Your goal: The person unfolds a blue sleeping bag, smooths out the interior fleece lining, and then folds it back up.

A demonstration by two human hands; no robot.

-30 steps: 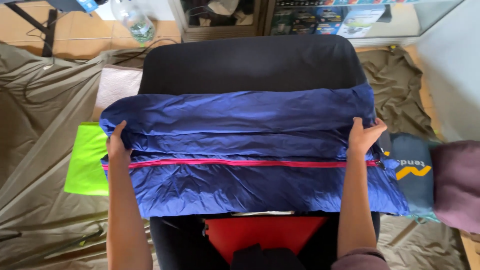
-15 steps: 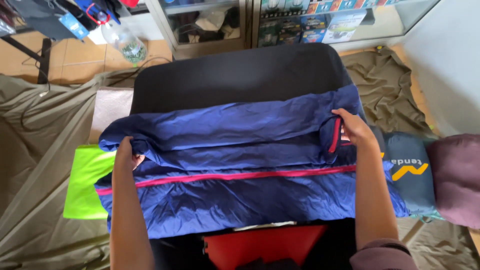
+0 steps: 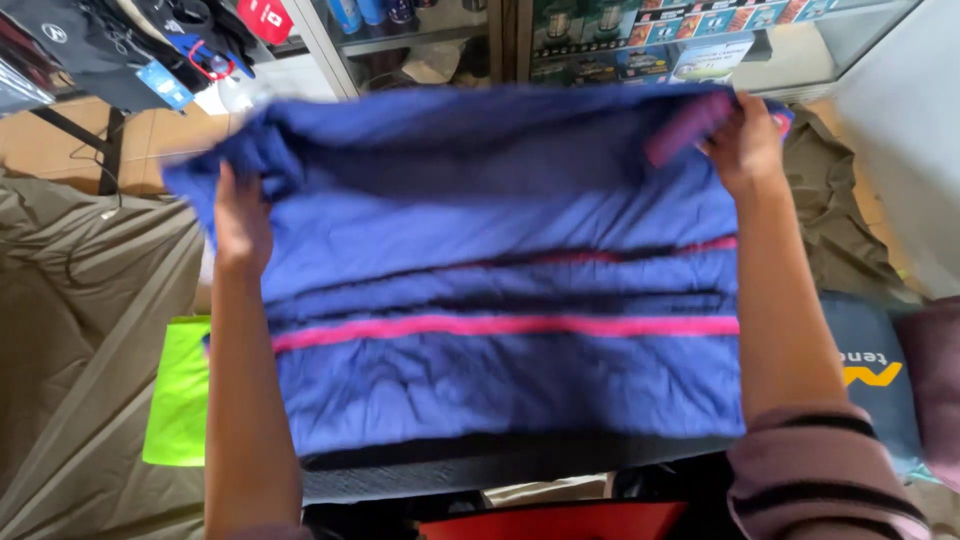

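Lifted since: blue, pink-striped sleeping bag (image 3: 500,300)

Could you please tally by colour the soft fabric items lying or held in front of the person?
Blue: 2, the padded blue quilted fabric with pink stripes held up by the left hand and right hand, and a blue bag.
Lime green: 1, a flat bright sheet.
Olive: 1, a crumpled tarp.
Total: 4

Blue sleeping bag (image 3: 480,270) with pink stripes, lime-green sheet (image 3: 180,395), olive tent fabric (image 3: 70,330)
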